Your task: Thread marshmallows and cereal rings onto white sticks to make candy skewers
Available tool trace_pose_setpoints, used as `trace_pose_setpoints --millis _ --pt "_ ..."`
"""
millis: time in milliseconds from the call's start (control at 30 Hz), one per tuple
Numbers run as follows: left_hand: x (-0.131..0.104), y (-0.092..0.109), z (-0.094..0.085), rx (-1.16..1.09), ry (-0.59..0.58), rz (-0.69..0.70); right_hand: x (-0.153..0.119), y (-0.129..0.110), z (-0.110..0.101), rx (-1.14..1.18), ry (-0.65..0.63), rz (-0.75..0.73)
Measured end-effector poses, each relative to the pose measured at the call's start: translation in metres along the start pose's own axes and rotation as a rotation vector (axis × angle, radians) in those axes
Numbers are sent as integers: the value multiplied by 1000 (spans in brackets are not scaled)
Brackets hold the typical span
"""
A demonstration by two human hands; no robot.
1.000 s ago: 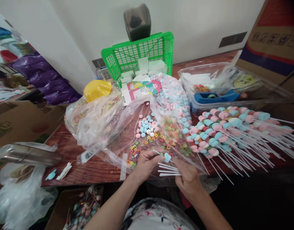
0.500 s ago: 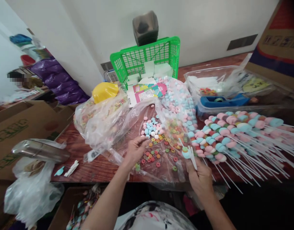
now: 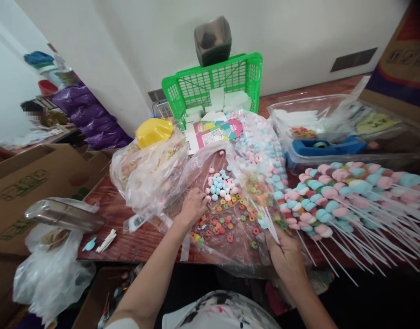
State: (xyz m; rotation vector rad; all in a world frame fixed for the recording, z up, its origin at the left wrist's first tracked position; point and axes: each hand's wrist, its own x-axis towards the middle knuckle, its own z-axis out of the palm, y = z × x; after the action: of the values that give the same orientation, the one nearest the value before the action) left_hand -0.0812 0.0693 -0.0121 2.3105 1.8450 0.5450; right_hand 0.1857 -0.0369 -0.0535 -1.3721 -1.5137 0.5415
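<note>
My left hand [image 3: 193,208] is at the left edge of a small pile of pink, blue and white marshmallows [image 3: 219,183]. Its fingers are curled together, with a pink marshmallow [image 3: 208,198] at the fingertips. Just in front of the pile lie loose coloured cereal rings [image 3: 225,220] on clear plastic. Several white sticks [image 3: 272,226] are gripped in my right hand [image 3: 288,253], pointing up and left. A blue marshmallow [image 3: 263,222] shows beside their upper ends, partly covered by the sticks.
Finished marshmallow skewers [image 3: 336,192] are heaped at the right. Behind them sits a blue tape dispenser [image 3: 328,145]. A green crate [image 3: 213,77] stands at the back. Bagged cereal rings [image 3: 150,167] and a steel flask [image 3: 66,215] are on the left. A person sits far left.
My left hand has shifted slightly left along the marshmallow pile, its fingers now more curled. The sticks in my right hand have tilted further left. The whole view has moved a little.
</note>
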Motion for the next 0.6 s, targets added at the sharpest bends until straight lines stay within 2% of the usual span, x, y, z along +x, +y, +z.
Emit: trace_pose_setpoints --millis 133,267,467,600 --pt "-4 -3 -2 -39 47 40 -1 -1 1 -17 -20 -47" --pt "8 -10 -5 -131 132 -1 -2 0 4 -46 -18 -60" --pt "36 -20 -11 -185 -61 16 -2 -1 4 -60 -31 -72" --pt "44 -23 -15 -188 -104 56 -2 -1 4 -56 -44 -91"
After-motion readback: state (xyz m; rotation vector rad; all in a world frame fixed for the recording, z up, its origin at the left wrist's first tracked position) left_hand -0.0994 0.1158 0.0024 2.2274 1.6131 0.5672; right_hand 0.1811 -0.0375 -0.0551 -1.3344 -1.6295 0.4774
